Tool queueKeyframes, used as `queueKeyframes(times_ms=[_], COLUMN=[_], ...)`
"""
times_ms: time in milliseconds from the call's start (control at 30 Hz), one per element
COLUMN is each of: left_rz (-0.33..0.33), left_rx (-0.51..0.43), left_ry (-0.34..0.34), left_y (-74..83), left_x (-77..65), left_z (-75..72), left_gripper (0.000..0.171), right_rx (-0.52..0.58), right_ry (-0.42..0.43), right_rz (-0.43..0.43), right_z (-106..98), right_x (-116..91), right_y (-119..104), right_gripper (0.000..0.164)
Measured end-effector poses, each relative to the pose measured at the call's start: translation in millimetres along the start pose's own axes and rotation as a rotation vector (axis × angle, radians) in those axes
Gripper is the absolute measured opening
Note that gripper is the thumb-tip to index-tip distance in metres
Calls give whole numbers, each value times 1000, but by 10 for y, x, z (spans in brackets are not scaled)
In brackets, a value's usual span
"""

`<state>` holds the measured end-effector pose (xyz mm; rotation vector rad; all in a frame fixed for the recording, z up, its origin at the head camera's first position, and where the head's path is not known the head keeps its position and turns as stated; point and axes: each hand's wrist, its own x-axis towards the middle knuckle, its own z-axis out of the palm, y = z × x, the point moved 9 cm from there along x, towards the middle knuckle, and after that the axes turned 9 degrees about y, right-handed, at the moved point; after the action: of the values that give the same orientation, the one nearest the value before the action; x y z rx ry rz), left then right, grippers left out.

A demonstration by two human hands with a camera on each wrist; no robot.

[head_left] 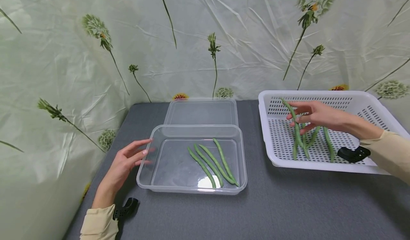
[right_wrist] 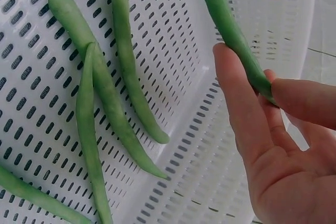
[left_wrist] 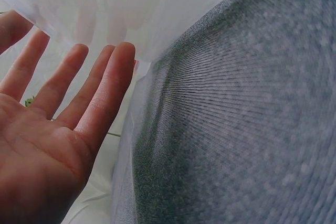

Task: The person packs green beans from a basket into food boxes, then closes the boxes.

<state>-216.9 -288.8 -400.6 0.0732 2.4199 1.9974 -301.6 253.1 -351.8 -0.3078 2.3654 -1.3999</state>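
Note:
My right hand is over the white perforated basket, pinching a green bean between thumb and fingers. Below it, several more green beans lie loose on the basket's floor, some crossing one another. At the left, my left hand has its fingers spread and nearly straight, fingertips right at the left wall of a clear plastic container. Inside that container, several green beans lie side by side, slanting, in its right half.
A clear flat lid lies behind the container. Grey cloth covers the table. Behind stands a pale plastic sheet printed with flowers. Each wrist wears a black strap-like device.

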Motion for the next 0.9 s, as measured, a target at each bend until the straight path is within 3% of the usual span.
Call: queueKeyframes(times_ms=[267,433,600,733,900], left_rz=[-4,-8,-13,-20,-21], left_rx=[-2,-15,-15,-26,-35], left_ry=[-2,-4,-3,-7,-9], left_y=[5,4,1,2,0], left_x=[0,1,-5,-5,-5], left_z=[1,3,1,5,7], left_gripper=[41,41,41,41,41], right_rx=[-10,-32,-139,-184,-162], right_ry=[58,83,105,136,168], right_rz=[-15,-74,-139,-143,-136], right_z=[-59,-103,-152,-188,-177], right_x=[-95,-141,-178,-198,-206], right_y=[-91,-189,-286,-330,-408], right_gripper=[71,62,57,57,56])
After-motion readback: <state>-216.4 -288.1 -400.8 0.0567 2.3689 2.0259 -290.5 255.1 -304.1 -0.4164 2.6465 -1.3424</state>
